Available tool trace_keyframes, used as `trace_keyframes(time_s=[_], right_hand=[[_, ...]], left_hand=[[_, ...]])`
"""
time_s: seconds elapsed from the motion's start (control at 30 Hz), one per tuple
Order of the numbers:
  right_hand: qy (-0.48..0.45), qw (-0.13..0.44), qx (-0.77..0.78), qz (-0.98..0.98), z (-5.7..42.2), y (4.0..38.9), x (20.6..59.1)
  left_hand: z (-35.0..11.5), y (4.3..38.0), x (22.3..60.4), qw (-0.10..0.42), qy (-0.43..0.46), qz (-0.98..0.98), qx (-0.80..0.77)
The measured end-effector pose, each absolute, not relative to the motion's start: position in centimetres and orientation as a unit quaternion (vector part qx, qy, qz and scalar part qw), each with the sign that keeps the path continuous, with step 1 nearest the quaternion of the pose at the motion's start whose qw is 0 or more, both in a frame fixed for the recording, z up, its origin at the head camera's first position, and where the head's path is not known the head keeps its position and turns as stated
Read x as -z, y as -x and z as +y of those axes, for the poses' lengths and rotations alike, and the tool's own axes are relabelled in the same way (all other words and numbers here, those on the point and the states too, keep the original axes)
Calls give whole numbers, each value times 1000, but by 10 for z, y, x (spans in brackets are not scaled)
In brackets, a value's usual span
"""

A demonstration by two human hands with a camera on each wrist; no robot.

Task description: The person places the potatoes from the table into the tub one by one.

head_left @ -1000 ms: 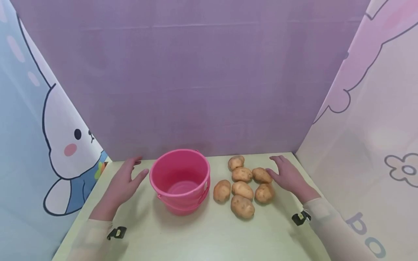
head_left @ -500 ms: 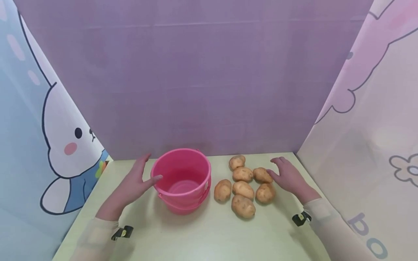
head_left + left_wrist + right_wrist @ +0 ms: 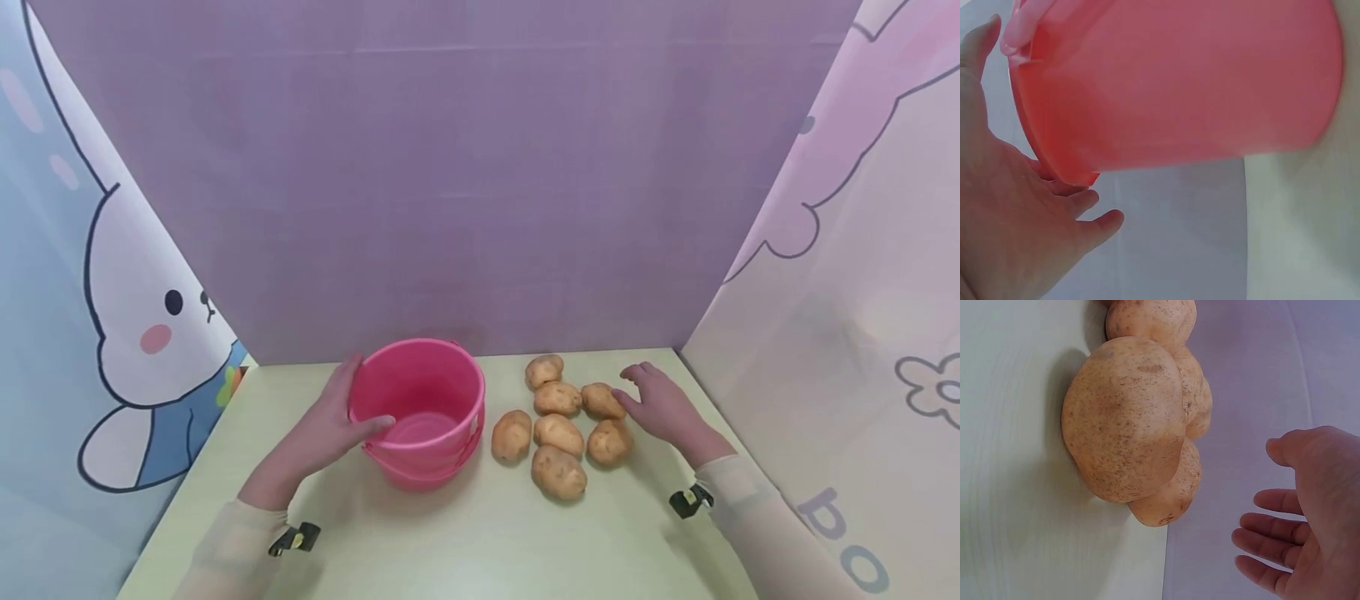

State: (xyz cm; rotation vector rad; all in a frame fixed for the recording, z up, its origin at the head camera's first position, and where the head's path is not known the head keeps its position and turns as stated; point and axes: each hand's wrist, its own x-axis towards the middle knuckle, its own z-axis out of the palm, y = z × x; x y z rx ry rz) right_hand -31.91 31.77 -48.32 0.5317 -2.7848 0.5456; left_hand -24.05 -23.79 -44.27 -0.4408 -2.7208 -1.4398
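Bucket: a round, tapered bright-pink plastic bucket stands upright on the pale yellow-green tabletop, left of the potatoes, its mouth facing up.
Bucket rim: the left hand is at its left side, thumb over the mouth, other fingers round the outer left and back; thumb and fingers are spread apart, and whether the skin presses the rim I cannot tell.
Potatoes: seven rounded, tan-brown potatoes lie in a loose group right of the bucket, several touching.
Right hand: the right hand hovers just right of the group, fingers apart and holding nothing, a gap between it and the potatoes in the right wrist view.
Gap between: a narrow strip of tabletop separates bucket and leftmost potato.
Far edge: the tabletop meets a flat purple cloth backdrop; the farthest potato lies near it.
Near side: a broad stretch of tabletop lies this side of bucket and potatoes, between the two forearms.
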Motion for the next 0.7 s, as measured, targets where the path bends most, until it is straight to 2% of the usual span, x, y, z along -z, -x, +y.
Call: trace_keyframes(time_s=[0.7], right_hand=[[-174, 115, -206, -956, 316, 318, 484]], left_hand=[[-231, 244, 449, 70, 187, -875, 442]])
